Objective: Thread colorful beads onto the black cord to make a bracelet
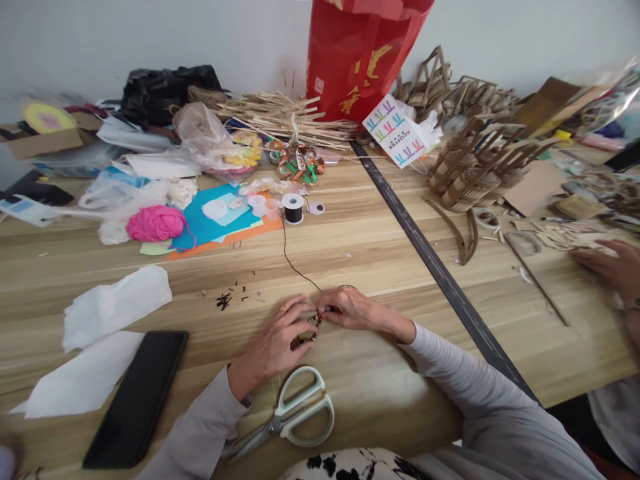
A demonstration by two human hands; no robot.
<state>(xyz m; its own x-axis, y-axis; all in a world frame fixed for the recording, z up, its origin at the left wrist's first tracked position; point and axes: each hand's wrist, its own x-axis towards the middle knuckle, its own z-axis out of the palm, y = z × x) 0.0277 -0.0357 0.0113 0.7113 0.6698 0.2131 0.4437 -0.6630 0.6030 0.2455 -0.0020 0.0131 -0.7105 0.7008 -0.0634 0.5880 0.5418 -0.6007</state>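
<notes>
Left hand (pixel 277 337): our fingers are curled with the thumb brought near them, nearly closed, gripping the beads from 9 o'clock.
Right hand (pixel 356 308): we pinch thumb and forefinger together at the beads' 1 o'clock end, by the look of it on the cord; the tips are too small to tell more.
Beads (pixel 319 320): between our two hands, strung in a curve. We judge the stringing well along; whether the curve is a full ring, we cannot tell. We see no finished knot.
Cord (pixel 300 273): runs from our right fingertips towards 11 o'clock and up to the spool. It looks uncut, so we judge the piece not yet freed.
Scissors (pixel 280 421): at 6 o'clock, lying on the table, blades towards 8, in neither of our hands; trimming looks undone on this piece.
Scraps (pixel 223 302): short black bits, between 9 and 10 o'clock.
Spool (pixel 293 212): just short of 12 o'clock, upright, black cord wound on it.
Yarn (pixel 156 223): a pink ball at 10 o'clock, well apart from our hands.
Baskets (pixel 465 180): between 1 and 2 o'clock, well apart too.
Co-worker's hand (pixel 613 263): between 2 and 3 o'clock, at the far side of the table.
</notes>
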